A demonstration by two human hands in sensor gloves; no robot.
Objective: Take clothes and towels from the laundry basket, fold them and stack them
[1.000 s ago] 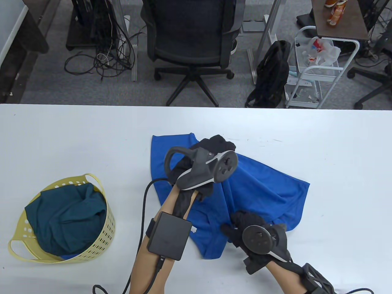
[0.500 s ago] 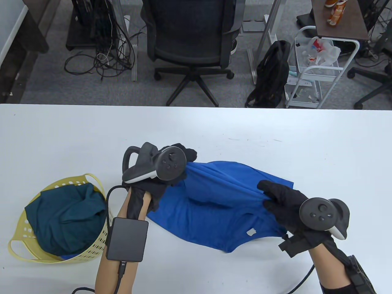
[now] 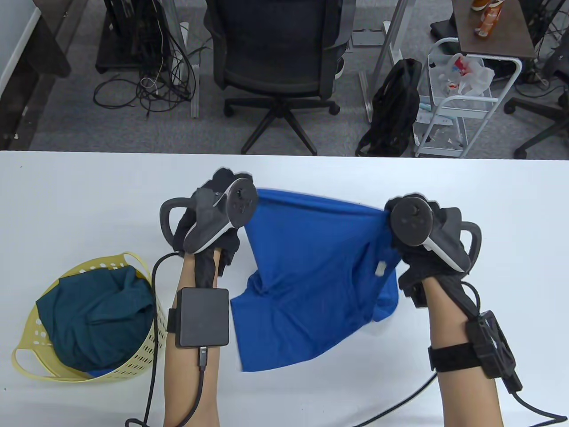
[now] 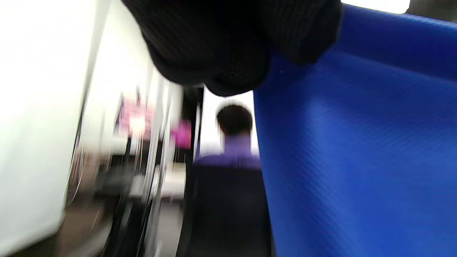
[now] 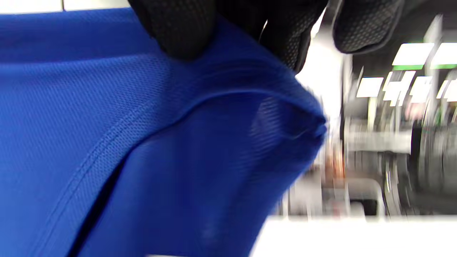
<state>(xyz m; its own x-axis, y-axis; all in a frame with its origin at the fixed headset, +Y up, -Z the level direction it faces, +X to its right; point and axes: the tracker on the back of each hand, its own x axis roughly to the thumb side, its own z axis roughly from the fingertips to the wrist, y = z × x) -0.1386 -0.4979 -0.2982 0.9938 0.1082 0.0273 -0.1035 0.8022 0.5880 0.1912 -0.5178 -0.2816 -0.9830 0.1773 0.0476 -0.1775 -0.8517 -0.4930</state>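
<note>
A blue mesh garment (image 3: 311, 275) hangs stretched between my two hands above the white table (image 3: 489, 187). My left hand (image 3: 231, 195) grips its top left corner and my right hand (image 3: 400, 222) grips its top right corner. A small white label (image 3: 380, 268) shows near the right side. In the left wrist view my gloved fingers (image 4: 228, 46) close on the blue fabric (image 4: 357, 142). In the right wrist view my fingers (image 5: 185, 32) pinch the hemmed edge of the garment (image 5: 142, 142). A yellow laundry basket (image 3: 146, 351) at the left holds a dark teal cloth (image 3: 98, 311).
An office chair (image 3: 275, 53) stands behind the table's far edge. A black backpack (image 3: 395, 106) and a white cart (image 3: 462, 102) are on the floor at the back right. Cables run from both my forearms over the table's front.
Both hands took hold of the blue garment's corners, lifted it off the table and moved it away from me, spreading apart. It now hangs stretched between them.
</note>
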